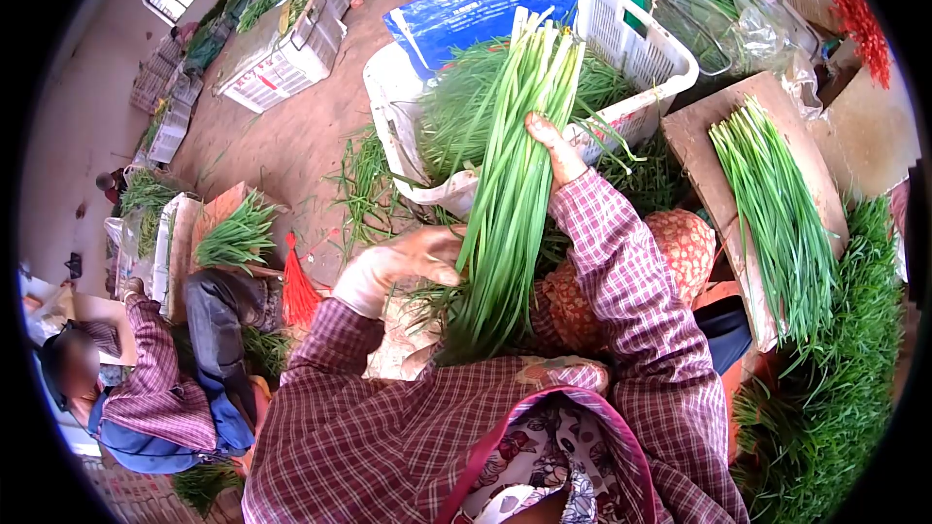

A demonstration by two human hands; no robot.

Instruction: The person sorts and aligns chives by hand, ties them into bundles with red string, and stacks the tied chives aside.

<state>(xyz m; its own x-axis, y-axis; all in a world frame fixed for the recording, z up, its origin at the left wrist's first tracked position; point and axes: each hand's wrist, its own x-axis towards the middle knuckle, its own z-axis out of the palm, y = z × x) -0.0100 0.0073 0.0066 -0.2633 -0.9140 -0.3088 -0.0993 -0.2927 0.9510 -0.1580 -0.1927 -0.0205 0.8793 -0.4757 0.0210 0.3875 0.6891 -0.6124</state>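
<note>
- While your right hand point(551, 144) grips the bundle of green stalks point(510, 160), its fingers are closed round the right edge, below the pale ends.
- Your left hand point(413, 264) has its fingers spread wide, holding nothing, at the bundle's left side; can't tell if the fingertips touch it.
- Bundle location: raised in front of you, upper part overlapping the white crate point(604, 17) in view, lower part near your lap.
- Long axis: runs away from your body, leaning a bit right toward the far end. Pale ends point away from you, at the blue sheet point(476, 12); green leaf tips point back at you.
- Pale ends roughly level with each other; leaf end looser, fanned.
- Crate holds more loose greens point(456, 116).
- On your right, a second bunch point(777, 209) lies on a tilted board point(687, 131), pale ends also facing away.
- Beside that board: a heap of greens point(854, 306).
- Off left: a co-worker point(165, 393), seated, plaid sleeve.
</note>
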